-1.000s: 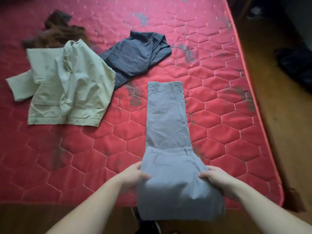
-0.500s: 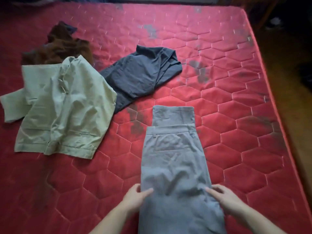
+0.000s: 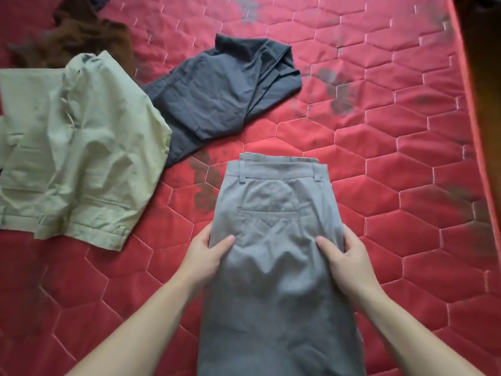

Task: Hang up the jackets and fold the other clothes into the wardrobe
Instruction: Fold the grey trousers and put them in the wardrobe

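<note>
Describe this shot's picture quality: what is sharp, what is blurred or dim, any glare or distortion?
Head view: trousers, left hand and right hand fairly sharp; brown garment at top left smeared and dim; light soft, no glare; mattress bows slightly along its right edge, likely a wide-angle effect; top right corner dark.

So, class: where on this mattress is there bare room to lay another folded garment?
Free: right of the trousers, out to the mattress edge; also near left, below the jacket, beside the left hand. Crowded: far left, where brown garment, jacket and dark garment bunch together.
</note>
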A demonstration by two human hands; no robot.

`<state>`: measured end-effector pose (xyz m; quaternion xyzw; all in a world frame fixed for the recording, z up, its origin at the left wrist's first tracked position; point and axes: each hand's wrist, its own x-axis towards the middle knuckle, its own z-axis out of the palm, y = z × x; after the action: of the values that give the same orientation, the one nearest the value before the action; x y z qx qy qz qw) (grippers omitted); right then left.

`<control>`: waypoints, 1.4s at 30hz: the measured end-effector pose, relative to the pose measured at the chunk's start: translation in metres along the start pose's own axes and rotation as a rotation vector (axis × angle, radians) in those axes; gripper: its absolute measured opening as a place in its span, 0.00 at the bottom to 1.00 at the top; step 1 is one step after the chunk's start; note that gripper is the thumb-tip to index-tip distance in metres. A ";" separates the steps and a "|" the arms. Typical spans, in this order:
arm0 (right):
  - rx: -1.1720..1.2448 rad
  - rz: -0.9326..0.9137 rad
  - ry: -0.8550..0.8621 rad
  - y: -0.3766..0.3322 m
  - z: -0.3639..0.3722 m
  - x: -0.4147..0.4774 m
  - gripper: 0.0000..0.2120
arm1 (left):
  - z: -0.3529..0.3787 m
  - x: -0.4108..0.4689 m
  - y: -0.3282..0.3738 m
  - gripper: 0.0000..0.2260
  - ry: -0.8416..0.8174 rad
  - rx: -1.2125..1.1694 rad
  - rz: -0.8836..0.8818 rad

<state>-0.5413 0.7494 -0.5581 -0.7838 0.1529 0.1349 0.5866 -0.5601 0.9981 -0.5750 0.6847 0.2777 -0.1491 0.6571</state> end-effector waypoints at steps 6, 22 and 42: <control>-0.143 0.167 0.004 0.011 -0.005 0.047 0.14 | 0.007 0.049 -0.005 0.22 0.102 0.089 -0.070; -1.190 -0.417 -0.134 0.063 0.026 -0.015 0.34 | 0.013 -0.009 -0.059 0.41 0.191 1.263 0.400; -1.260 -0.454 -0.276 0.167 0.034 -0.216 0.38 | -0.045 -0.160 -0.175 0.36 -0.296 1.411 0.571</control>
<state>-0.8070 0.7555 -0.6300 -0.9639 -0.1990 0.1705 0.0466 -0.7962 1.0096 -0.6228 0.9592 -0.1608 -0.2055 0.1089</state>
